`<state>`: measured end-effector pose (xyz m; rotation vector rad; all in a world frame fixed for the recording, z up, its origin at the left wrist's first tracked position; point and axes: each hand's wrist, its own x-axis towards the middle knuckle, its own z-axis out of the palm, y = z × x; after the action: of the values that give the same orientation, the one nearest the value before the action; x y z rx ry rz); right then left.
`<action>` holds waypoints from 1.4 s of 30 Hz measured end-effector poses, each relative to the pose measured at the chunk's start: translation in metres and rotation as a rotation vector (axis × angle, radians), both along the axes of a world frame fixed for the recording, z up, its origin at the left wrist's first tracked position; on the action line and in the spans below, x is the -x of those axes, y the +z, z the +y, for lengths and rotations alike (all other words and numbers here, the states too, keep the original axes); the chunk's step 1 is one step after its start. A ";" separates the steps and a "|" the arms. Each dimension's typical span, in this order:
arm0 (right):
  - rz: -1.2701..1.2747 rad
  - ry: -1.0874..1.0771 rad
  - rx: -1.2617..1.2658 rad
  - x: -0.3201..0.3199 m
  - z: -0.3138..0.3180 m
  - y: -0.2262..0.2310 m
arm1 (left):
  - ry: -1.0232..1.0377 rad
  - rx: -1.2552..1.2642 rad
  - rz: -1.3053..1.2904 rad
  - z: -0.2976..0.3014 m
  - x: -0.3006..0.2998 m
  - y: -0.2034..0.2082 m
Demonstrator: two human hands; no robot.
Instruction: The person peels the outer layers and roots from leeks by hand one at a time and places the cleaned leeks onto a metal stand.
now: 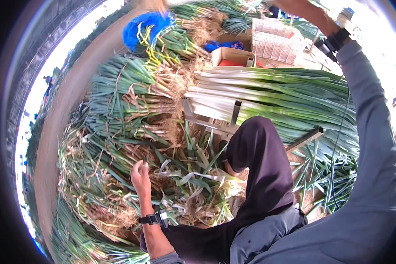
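Note:
My left hand (pixel 141 176) is over a heap of untrimmed green onions (pixel 97 163), its fingers curled together and nothing visible in them. My right arm reaches far forward and up. The right hand (pixel 290 5) is mostly cut off by the upper edge, so its fingers and anything in them are hidden. Long peeled green onions (pixel 259 94), white stems to the left and green leaves to the right, lie side by side on a metal frame (pixel 211 123). Stripped leaves and skins (pixel 207 185) litter the ground between my left hand and my bent knee.
Rooted onion bundles (pixel 127 92) are stacked at the left. Behind them is a blue plastic bag (pixel 147 28). A pale plastic crate (pixel 275 42) and a cardboard box (pixel 235 57) stand at the back. A square metal bar (pixel 306 138) juts out beside my knee; a thin cable (pixel 339 141) hangs nearby.

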<state>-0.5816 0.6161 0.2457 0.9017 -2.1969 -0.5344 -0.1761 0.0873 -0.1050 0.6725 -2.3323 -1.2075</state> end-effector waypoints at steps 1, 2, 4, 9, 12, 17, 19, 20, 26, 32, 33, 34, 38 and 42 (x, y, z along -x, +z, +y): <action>0.001 0.048 -0.015 0.003 0.025 -0.019 | -0.022 -0.066 -0.034 0.001 0.012 -0.005; -0.131 0.098 0.000 0.018 0.056 -0.043 | -0.050 -0.069 -0.035 0.013 0.032 -0.006; -0.482 -0.207 -0.035 0.016 0.063 -0.103 | -0.113 -0.004 -0.070 0.030 0.055 -0.001; -0.793 -0.210 -0.199 0.003 0.054 -0.204 | -0.269 0.131 -0.012 0.078 0.141 0.016; -0.871 -0.127 -0.102 0.012 0.056 -0.216 | -0.364 0.154 0.046 0.121 0.205 0.019; -1.123 -0.212 -0.122 0.037 0.014 -0.225 | -0.490 0.154 0.114 0.190 0.297 0.025; -1.095 -0.096 -0.114 0.047 0.028 -0.257 | -0.579 0.178 0.153 0.225 0.334 0.031; -1.061 0.045 -0.106 0.050 0.031 -0.269 | -0.627 0.236 0.168 0.237 0.351 0.032; -1.078 0.077 -0.061 0.044 0.038 -0.241 | -0.611 0.647 0.201 0.257 0.408 -0.013; -1.021 -0.091 0.043 0.017 0.076 -0.243 | -0.656 0.620 0.060 0.250 0.415 -0.025; -1.047 -0.097 0.025 0.015 0.071 -0.244 | -0.667 0.606 0.054 0.250 0.415 -0.025; -1.074 -0.103 0.006 0.015 0.071 -0.244 | -0.678 0.593 0.049 0.251 0.416 -0.025; -1.114 -0.077 0.126 0.021 0.092 -0.251 | -0.680 0.659 0.121 0.262 0.420 -0.017; -1.189 -0.068 0.055 0.037 0.090 -0.263 | -0.695 0.632 0.052 0.261 0.422 -0.025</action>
<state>-0.6185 0.7061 -0.0168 1.3110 -3.2578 0.1257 -0.5984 0.3485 -0.1301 -0.4089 -2.7665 -0.6061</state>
